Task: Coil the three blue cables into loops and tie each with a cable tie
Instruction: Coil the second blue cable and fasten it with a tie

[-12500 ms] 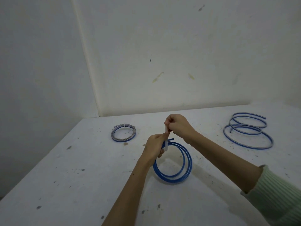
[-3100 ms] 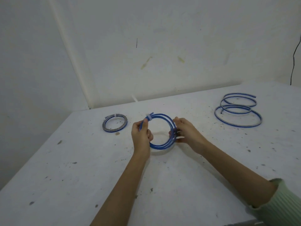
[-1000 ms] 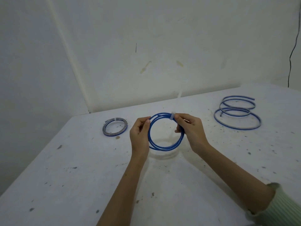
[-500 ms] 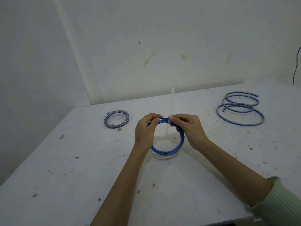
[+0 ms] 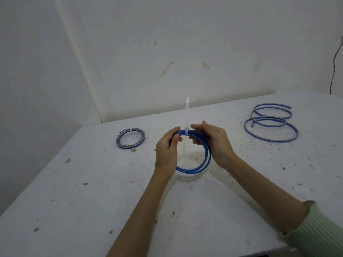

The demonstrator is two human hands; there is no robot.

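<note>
I hold a coiled blue cable (image 5: 203, 160) upright over the middle of the white table (image 5: 92, 201). My left hand (image 5: 167, 147) grips the coil's top left and my right hand (image 5: 213, 143) grips its top right. Between my fingertips a white cable tie (image 5: 186, 125) wraps the top of the coil, with its long tail standing straight up. A small coil (image 5: 130, 138) bound with a white tie lies flat at the left. At the far right lies a loose, untied blue cable (image 5: 271, 123) in several wide loops.
The table stands in a corner, with walls at the back and left. Its left edge and near edge are in view. A thin black wire (image 5: 335, 62) hangs down the wall at the far right. Dark specks dot the tabletop.
The coil went from low near the table to upright. The tie has come round from the upper left to the top centre, its tail now vertical. Both hands closed in beside it.
</note>
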